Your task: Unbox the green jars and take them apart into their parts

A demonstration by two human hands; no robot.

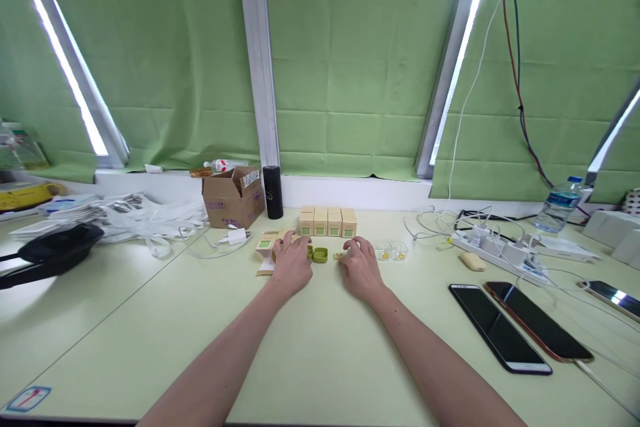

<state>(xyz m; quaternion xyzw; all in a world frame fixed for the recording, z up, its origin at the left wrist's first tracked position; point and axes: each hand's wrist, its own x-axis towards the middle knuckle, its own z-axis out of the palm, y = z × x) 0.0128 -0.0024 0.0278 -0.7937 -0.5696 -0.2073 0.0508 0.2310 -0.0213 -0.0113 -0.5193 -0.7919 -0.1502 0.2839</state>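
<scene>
My left hand [293,263] is on the table with its fingers curled at the left side of a small olive-green open case [320,255]. Part of that case is hidden behind the fingers. Left of this hand lies an opened small cardboard box [266,245], its flap folded out. My right hand [361,268] rests with bent fingers beside a tiny yellowish piece [338,255]; its fingertips are partly hidden, and what they pinch is too small to name. Just right of it stand clear plastic containers [391,251] with small yellow bits inside. Several closed small boxes [327,221] stand in a row behind.
A brown carton [234,197] and a black tumbler [273,192] stand at the back. White cables and a power strip [495,250] lie to the right, near phones [500,327] and a water bottle [559,205]. White bundled cords [145,217] cover the back left.
</scene>
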